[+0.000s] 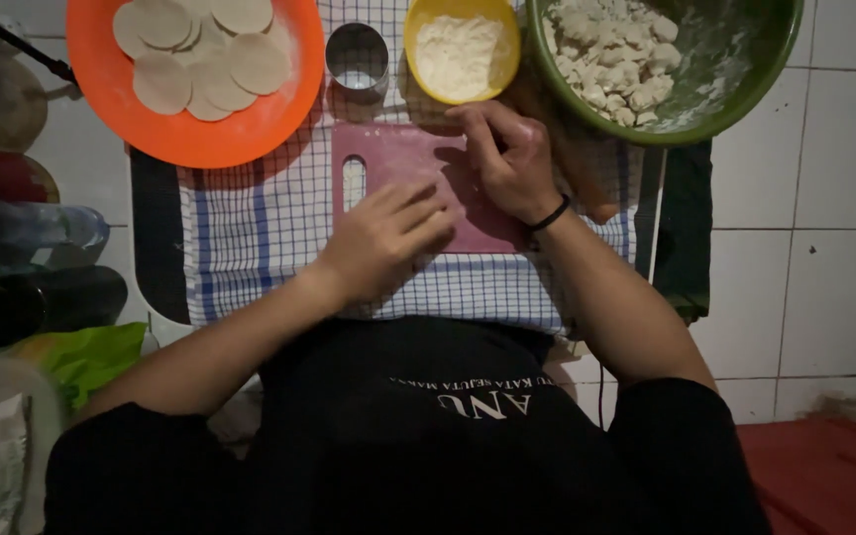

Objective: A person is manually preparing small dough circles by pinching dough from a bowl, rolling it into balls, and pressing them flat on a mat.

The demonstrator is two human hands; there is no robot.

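Observation:
My left hand [383, 238] lies flat on the near left part of a pink cutting board [403, 159], fingers together and pointing right. My right hand [509, 159] rests on the board's right side, fingers curled down toward the surface, a black band on the wrist. Whether either hand presses a piece of dough cannot be seen; the palms hide it. The board lies on a blue-and-white checked cloth [250, 228].
An orange plate [200, 139] with several flat dough rounds sits at the far left. A metal ring cutter [357, 57] and a yellow bowl of flour [462, 50] stand behind the board. A green bowl [735, 89] holds several dough lumps at the far right. A wooden rolling pin [587, 178] lies under my right wrist.

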